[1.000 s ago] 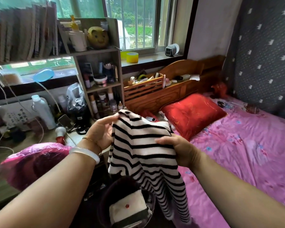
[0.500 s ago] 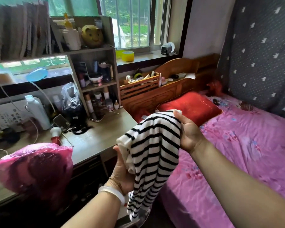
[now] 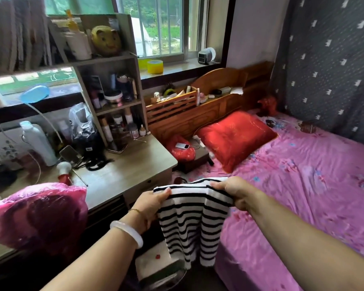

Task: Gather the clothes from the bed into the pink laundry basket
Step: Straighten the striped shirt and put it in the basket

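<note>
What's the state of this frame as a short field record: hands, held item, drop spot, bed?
left hand: grips the left top edge of the striped garment
right hand: grips the right top edge of it
striped garment: black and white, spread between both hands, hanging down off the bed's edge
below garment: folded white cloth in a dark round container, mostly hidden
bed: pink floral sheet, red pillow at the head
desk: to the left, pink plastic bag on its near corner

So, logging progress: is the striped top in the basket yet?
Out: both the left hand and right hand hold the striped top up in the air.
</note>
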`<state>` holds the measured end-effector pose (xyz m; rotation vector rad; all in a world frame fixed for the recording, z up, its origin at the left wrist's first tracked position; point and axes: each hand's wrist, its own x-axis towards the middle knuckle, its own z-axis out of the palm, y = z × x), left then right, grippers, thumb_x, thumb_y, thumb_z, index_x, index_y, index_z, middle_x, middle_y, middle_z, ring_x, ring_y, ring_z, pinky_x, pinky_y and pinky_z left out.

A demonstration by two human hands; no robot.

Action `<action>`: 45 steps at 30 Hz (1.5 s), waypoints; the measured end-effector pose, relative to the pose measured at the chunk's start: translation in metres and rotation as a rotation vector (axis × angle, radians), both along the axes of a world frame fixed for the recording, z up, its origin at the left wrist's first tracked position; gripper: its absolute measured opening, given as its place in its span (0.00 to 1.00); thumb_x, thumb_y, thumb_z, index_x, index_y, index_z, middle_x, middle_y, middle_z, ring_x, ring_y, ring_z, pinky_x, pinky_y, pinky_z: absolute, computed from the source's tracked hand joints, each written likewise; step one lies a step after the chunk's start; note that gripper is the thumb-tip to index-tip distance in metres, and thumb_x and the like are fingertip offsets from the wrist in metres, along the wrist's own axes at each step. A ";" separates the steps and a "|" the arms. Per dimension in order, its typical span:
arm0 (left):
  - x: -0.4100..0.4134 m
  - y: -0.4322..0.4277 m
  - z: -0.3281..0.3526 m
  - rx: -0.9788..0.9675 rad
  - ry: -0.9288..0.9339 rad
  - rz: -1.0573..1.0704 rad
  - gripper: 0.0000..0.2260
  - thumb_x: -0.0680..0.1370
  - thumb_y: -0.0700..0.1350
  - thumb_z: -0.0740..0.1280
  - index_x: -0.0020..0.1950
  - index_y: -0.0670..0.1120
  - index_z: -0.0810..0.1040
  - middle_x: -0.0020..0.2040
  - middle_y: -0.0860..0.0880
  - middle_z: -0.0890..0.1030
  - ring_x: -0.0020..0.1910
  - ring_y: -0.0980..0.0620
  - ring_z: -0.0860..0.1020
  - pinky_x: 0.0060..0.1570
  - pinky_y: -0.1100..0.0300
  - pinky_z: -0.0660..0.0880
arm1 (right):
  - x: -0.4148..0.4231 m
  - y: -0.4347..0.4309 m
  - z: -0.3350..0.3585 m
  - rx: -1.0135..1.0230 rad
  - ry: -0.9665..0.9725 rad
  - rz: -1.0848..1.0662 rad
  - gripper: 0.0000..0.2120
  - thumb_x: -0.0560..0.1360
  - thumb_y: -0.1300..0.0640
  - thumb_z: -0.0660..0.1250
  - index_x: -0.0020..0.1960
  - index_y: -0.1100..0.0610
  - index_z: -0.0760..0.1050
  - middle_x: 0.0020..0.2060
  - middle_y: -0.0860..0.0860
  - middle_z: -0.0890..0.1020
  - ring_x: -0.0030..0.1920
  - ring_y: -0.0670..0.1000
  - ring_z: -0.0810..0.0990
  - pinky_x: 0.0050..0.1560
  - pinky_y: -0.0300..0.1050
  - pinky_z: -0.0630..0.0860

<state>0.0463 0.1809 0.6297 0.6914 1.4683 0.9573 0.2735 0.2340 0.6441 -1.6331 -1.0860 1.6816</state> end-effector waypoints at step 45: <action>-0.039 0.001 -0.029 -0.023 -0.232 0.097 0.13 0.75 0.34 0.65 0.58 0.37 0.80 0.52 0.37 0.83 0.48 0.39 0.82 0.53 0.47 0.78 | -0.033 0.028 -0.026 0.012 0.100 -0.017 0.36 0.75 0.61 0.69 0.78 0.53 0.56 0.65 0.56 0.75 0.57 0.53 0.78 0.54 0.49 0.76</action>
